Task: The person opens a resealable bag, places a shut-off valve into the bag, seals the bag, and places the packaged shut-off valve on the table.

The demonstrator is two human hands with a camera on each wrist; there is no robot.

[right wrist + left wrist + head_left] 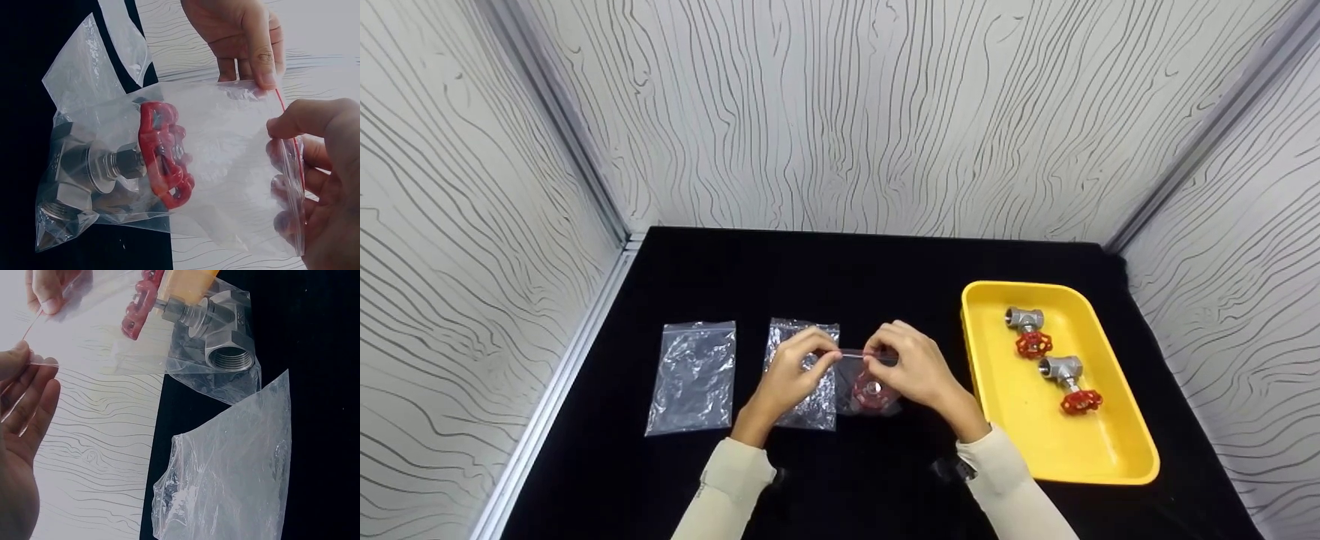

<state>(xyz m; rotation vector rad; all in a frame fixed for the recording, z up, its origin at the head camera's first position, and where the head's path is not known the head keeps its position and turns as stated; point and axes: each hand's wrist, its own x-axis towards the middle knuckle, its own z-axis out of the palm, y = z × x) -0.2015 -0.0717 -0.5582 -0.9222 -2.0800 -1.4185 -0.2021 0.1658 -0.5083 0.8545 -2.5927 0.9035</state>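
Note:
A clear zip bag [225, 163] with a red seal line hangs between both hands. Inside it sits a steel valve [73, 169] with a red handwheel [163, 154]; in the left wrist view the valve's threaded opening [230, 359] shows at the bag's bottom. My left hand [793, 379] pinches one end of the bag's top edge between thumb and fingertips. Farther along the same edge, my right hand [911, 364] pinches the seal, its thumb in front and fingers behind the plastic.
A flat clear bag [691, 379] lies at left on the black tabletop [825, 277]. Another clear bag [817, 409] lies partly under my left hand. At right, a yellow tray [1057, 457] holds two valves [1063, 367] with red handwheels. Patterned panels enclose the back and sides.

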